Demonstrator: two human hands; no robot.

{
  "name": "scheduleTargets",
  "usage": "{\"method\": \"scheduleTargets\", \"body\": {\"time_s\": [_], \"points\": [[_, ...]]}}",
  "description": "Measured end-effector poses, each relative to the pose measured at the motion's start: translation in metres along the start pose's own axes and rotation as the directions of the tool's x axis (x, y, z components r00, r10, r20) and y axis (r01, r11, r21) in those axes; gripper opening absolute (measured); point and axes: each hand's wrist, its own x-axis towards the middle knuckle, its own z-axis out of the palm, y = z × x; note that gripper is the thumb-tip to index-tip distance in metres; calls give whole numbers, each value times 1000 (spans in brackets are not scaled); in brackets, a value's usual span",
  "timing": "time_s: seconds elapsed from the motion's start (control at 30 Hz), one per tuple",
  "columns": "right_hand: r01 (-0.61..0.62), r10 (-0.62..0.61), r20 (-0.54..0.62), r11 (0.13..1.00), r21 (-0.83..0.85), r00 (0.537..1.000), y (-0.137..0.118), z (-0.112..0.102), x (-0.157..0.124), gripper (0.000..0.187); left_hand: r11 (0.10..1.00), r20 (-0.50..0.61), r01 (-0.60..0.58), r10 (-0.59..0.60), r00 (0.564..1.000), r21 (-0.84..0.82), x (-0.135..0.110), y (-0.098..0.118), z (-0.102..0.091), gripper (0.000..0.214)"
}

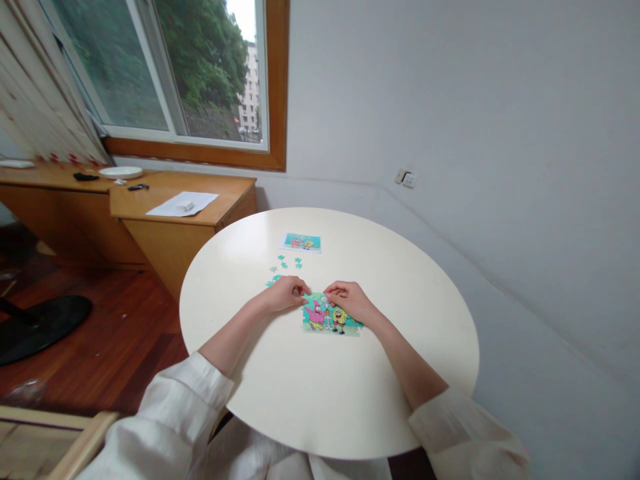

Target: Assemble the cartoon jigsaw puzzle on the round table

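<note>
A partly assembled jigsaw puzzle (320,321) lies flat on the round table, with a pink starfish and a yellow sponge figure on a teal ground. My left hand (287,293) is closed at its upper left corner, thumb and forefinger gripping the edge. At the top edge, my right hand (353,301) has its fingertips pinched together, and its palm covers the upper right part. Whether a separate piece sits in those fingertips is too small to tell. Beyond my left hand lie several loose teal puzzle pieces (299,265), some partly hidden by it. Farther back is a picture card (303,243) with the same cartoon.
The white round table (330,393) stands close to the wall. At the left is a wooden desk (235,200) bearing a paper sheet (205,200), a white plate (121,172) and small dark items. A black round stand base (50,330) rests on the floor.
</note>
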Motion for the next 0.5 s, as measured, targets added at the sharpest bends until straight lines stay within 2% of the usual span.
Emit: {"method": "scheduleTargets", "body": {"time_s": [0.2,0.33,0.4,0.43,0.5], "points": [[3,-3,-8,1000,0,1000,0,-1,-1,19,998,-28,-19,21,999,67,0,3,-1,24],[7,-7,-13,1000,19,1000,-2,0,-1,23,1000,-65,2,-2,998,2,1,2,0,23],[35,-33,-59,999,41,998,-3,-2,-1,25,996,-145,20,-32,989,-86,2,-1,-5,16],[54,-49,-97,997,49,994,-4,-3,-1,26,990,-222,21,-52,974,-140,3,-3,-9,11],[87,-74,-201,995,57,977,-5,-10,0,28,955,-389,10,-130,912,-296,5,-9,-20,9]]}}
